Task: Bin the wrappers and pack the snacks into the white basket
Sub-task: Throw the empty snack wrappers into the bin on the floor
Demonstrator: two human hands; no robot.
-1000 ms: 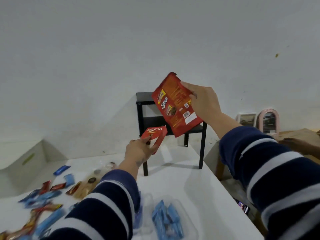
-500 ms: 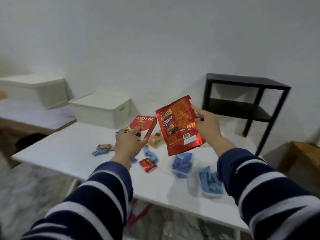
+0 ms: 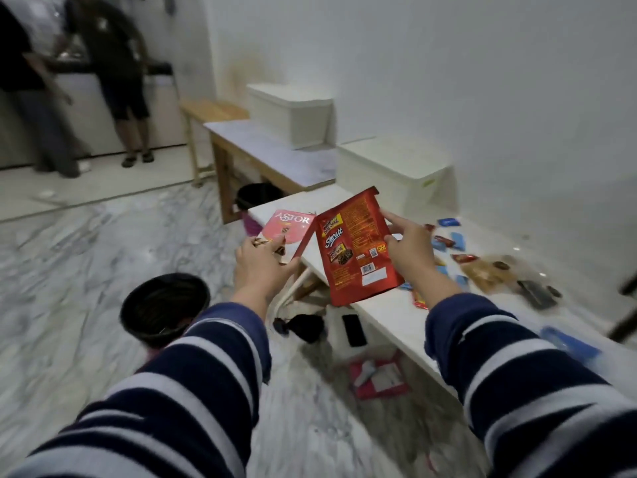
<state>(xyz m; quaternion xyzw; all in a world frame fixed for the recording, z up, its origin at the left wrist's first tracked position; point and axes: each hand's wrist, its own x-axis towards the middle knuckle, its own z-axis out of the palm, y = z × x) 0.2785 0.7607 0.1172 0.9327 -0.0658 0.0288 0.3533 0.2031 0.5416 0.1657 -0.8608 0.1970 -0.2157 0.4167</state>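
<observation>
The left hand (image 3: 263,267) pinches a red Astor box (image 3: 291,229) by its lower edge, fingers closed on it, and the right hand (image 3: 410,251) grips a flat red foil snack pouch (image 3: 356,250) by its right edge, thumb in front and index finger stretched up along the side. Both packs are held up in the air, touching edge to edge, above the near left corner of the white table (image 3: 386,312). On the floor well to the left of that table and below the left hand stands a round black bin (image 3: 164,307), its mouth open upward. On the table, to the right of the pouch, small blue and red wrapped snacks (image 3: 448,241) lie scattered beside a clear brownish packet (image 3: 489,274). At the table's far end, behind the pouch, sits a white basket (image 3: 396,174) with a flat lid. Under the table lie a black phone (image 3: 355,329) and a red packet (image 3: 377,376) on the marble floor (image 3: 86,243).
</observation>
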